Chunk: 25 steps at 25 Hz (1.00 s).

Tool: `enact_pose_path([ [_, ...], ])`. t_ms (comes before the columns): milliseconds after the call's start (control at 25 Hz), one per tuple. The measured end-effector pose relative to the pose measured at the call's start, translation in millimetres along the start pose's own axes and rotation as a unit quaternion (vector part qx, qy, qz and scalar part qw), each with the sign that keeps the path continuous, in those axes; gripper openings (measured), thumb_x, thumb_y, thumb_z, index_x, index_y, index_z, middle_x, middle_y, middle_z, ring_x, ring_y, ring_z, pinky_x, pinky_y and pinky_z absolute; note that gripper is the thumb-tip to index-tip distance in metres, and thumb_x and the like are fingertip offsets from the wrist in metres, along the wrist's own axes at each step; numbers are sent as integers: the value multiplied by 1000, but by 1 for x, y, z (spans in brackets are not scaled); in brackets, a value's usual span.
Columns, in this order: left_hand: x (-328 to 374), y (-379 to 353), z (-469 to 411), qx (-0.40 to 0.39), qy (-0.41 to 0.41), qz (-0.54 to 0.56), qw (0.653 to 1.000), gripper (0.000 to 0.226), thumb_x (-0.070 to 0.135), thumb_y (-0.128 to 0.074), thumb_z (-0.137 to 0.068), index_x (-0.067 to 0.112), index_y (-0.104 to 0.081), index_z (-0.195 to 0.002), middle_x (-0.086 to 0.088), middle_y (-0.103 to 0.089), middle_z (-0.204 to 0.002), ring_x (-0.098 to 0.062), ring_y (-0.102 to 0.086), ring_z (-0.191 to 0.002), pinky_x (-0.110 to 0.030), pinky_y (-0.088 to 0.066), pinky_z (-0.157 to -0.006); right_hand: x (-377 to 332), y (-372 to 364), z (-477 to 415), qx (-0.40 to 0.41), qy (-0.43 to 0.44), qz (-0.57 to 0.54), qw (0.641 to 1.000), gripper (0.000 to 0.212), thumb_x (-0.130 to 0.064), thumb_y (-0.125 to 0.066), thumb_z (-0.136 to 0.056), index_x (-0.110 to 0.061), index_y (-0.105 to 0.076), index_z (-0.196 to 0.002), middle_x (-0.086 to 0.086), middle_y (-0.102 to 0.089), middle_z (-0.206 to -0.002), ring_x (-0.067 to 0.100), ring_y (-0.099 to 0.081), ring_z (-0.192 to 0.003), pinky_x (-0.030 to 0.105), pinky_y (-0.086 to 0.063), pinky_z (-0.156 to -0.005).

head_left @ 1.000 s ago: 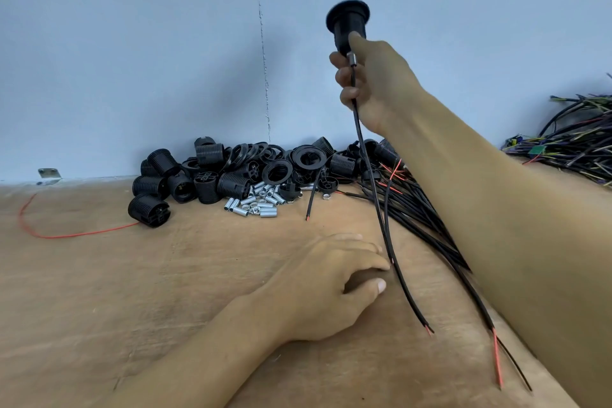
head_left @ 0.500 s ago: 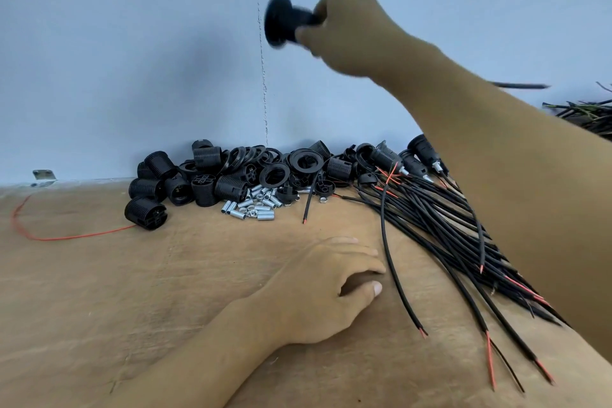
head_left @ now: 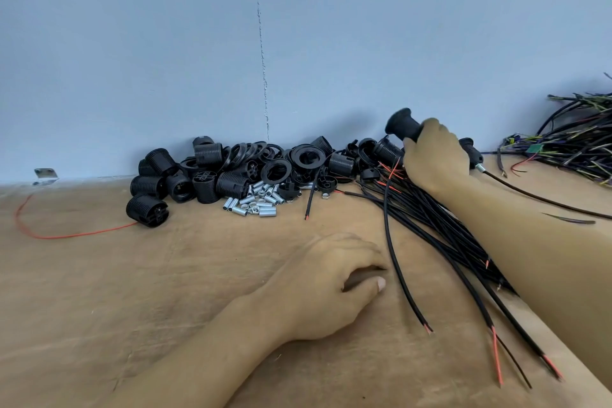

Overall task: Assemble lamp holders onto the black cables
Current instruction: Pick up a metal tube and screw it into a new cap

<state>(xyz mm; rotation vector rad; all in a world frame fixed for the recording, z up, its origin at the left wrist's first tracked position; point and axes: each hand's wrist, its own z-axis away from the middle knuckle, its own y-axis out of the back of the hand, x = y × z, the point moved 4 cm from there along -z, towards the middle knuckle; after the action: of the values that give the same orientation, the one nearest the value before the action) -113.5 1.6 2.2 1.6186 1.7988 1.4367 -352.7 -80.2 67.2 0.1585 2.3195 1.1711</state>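
R hand (head_left: 433, 159) grips lamp holder (head_left: 404, 128) by its neck, flared end up-left, above the cables (head_left: 440, 232) fanned on the bench (head_left: 132, 275). L hand (head_left: 331, 285) rests palm-down on bench, fingers curled, holding nothing visible. Loose holder parts (head_left: 231, 172) piled at wall, w/ metal sleeves (head_left: 255, 204) in front.

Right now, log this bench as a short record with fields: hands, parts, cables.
right hand: right hand grips an assembled lamp holder, low over the cables
left hand: left hand rests palm down on the bench, holding nothing
parts: black holder shells and metal tubes piled against the wall
cables: black cables fan out under the right forearm
stray: loose red wire, left
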Motion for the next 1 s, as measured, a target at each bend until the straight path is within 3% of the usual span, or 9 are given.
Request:
enact_pose_path([
  [160, -2, -2, 0, -4, 11, 12, 1000, 31, 37, -56, -96, 27, -69, -122, 14, -65, -130, 0, -45, -128, -30, -36, -113, 16, -15, 5, -10, -55, 32, 998, 43, -24, -54, -96, 3, -46, -129, 24, -47, -134, 44, -44, -126, 53, -38, -102],
  [320, -2, -2, -1, -11, 13, 9, 1000, 31, 36, -56, -97, 25, -70, -123, 12, -66, -132, -5, -48, -131, -35, -36, -115, 8, -15, 7, 24, -33, 57, 998, 46, -22, -54, -93, 0, -44, -133, 22, -45, -135, 42, -41, -127, 51, -32, -103],
  [480, 1, -1, -1, -11, 12, 10, 1000, 31, 34, -57, -96, 22, -71, -122, 9, -67, -130, -7, -50, -129, -29, -36, -114, -22, -12, 16, 45, 25, 37, 998, 51, -15, -54, -88, -6, -44, -137, 17, -43, -139, 39, -37, -128, 49, -27, -104],
  [600, -5, 2, -3, 15, 38, -2, 999, 25, 33, -57, -95, 19, -74, -109, 6, -72, -111, -12, -59, -113, -32, -45, -101, -57, -18, 43, 66, 89, 21, 994, 54, -18, -55, -88, -11, -46, -140, 14, -43, -139, 37, -38, -128, 48, -25, -104],
  [800, -32, 21, 3, 141, 150, -42, 978, 11, 24, -64, -91, 21, -72, -85, 12, -61, -79, -11, -53, -85, -29, -44, -78, -109, -45, 84, 0, 201, 1, 980, 45, -26, -55, -93, -20, -53, -138, 7, -49, -132, 29, -42, -123, 42, -26, -101],
  [1000, -57, 38, 12, 186, 257, -50, 947, 10, 19, -64, -88, 25, -73, -87, 13, -55, -76, -11, -56, -77, -26, -41, -66, -117, -51, 84, -29, 155, -50, 986, 37, -20, -51, -95, -20, -57, -131, 6, -52, -130, 29, -48, -123, 42, -32, -98],
])
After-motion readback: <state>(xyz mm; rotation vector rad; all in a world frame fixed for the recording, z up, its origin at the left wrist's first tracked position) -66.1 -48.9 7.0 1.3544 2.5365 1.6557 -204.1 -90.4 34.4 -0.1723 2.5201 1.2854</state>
